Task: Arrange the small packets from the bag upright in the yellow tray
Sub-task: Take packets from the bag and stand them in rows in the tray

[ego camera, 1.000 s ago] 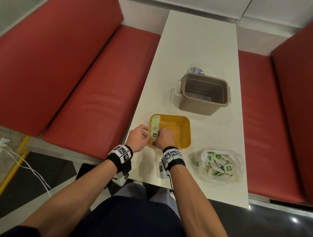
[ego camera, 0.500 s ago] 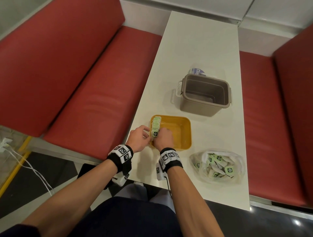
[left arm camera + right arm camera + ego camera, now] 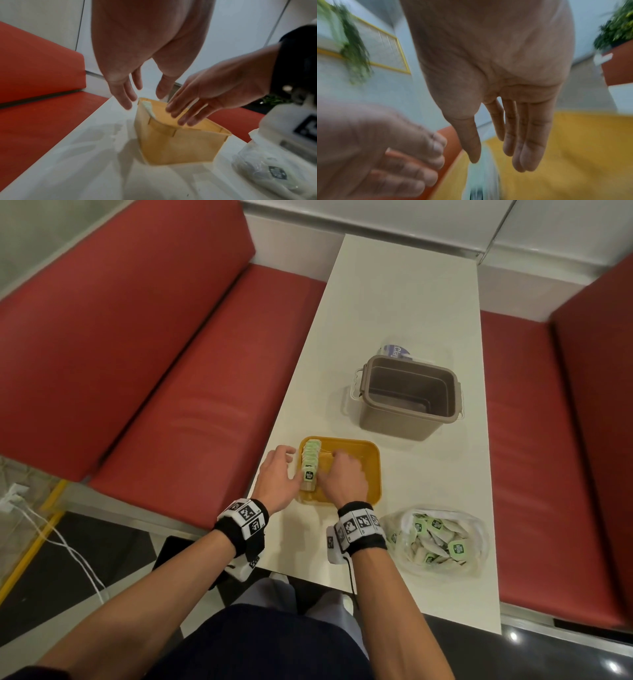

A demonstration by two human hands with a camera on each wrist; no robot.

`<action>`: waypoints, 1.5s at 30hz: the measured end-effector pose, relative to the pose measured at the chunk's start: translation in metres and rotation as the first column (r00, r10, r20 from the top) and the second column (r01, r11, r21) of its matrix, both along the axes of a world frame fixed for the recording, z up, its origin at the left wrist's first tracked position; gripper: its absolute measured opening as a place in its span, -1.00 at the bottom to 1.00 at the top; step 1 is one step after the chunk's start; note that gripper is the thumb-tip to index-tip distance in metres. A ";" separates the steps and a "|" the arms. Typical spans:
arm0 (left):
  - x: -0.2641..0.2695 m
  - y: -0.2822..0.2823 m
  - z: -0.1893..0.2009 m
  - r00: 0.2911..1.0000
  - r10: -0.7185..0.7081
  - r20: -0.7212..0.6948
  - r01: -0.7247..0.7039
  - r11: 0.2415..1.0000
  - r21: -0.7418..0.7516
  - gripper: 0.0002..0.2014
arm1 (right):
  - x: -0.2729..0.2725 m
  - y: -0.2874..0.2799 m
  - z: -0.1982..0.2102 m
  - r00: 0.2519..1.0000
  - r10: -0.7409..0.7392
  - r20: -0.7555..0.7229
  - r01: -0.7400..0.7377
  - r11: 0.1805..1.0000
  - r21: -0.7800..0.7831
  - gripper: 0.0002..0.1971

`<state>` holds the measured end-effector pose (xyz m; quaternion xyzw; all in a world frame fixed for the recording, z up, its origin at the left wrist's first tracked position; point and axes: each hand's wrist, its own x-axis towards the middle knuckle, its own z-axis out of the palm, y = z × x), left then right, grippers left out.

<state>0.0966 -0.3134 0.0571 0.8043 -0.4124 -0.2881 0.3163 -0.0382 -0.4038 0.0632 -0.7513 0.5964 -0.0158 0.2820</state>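
Packets [image 3: 310, 463] stand upright in a single row along the left wall of the yellow tray [image 3: 371, 474], which sits on the white table [image 3: 404, 302] near my edge; the rest of the tray floor shows bare yellow. I have my left hand [image 3: 277, 477] outside the tray's left wall, fingers spread and relaxed, holding nothing. My right hand [image 3: 342, 474] is inside the tray just beside the row, fingers straight and empty, as the wrist views confirm. I judge this the squaring-up step: the row is set and I am letting go of it. A second ago both hands were closed in tight against the near end of the row; now they have opened and drawn slightly apart, and the row looks much as it did. Next I would take my right hand over to the clear bag [image 3: 435, 539] at the tray's right, where many packets are left in a loose heap, pick some out and start a second row. The grey tub [image 3: 407, 398] beyond the tray plays no part.
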 end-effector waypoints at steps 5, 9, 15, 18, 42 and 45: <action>-0.038 -0.004 0.038 1.000 -0.022 0.014 0.025 0.956 -0.292 -0.70 | -0.079 -0.010 0.062 0.973 -0.063 0.221 0.091 0.989 -0.118 -0.67; -0.091 -0.001 0.067 0.984 -0.175 -0.027 0.155 0.924 -0.351 -0.80 | -0.165 -0.015 0.094 0.933 -0.089 0.349 0.144 0.980 -0.136 -0.83; -0.171 0.002 0.051 0.925 -0.377 -0.037 0.357 0.900 -0.249 -0.87 | -0.261 -0.014 0.078 0.954 -0.134 0.270 0.152 0.987 -0.045 -0.96; -0.201 0.004 0.031 0.904 -0.426 -0.044 0.419 0.902 -0.104 -0.79 | -0.275 -0.005 0.051 0.989 -0.040 0.143 0.038 0.999 0.013 -0.91; -0.235 0.004 0.001 0.913 -0.408 0.010 0.406 0.911 0.076 -0.36 | -0.261 0.014 -0.005 0.980 0.033 -0.196 -0.056 0.992 -0.113 -0.66; -0.234 0.005 0.001 0.914 -0.407 0.014 0.404 0.911 0.077 -0.36 | -0.262 0.015 0.001 0.983 0.036 -0.180 -0.058 0.991 -0.121 -0.68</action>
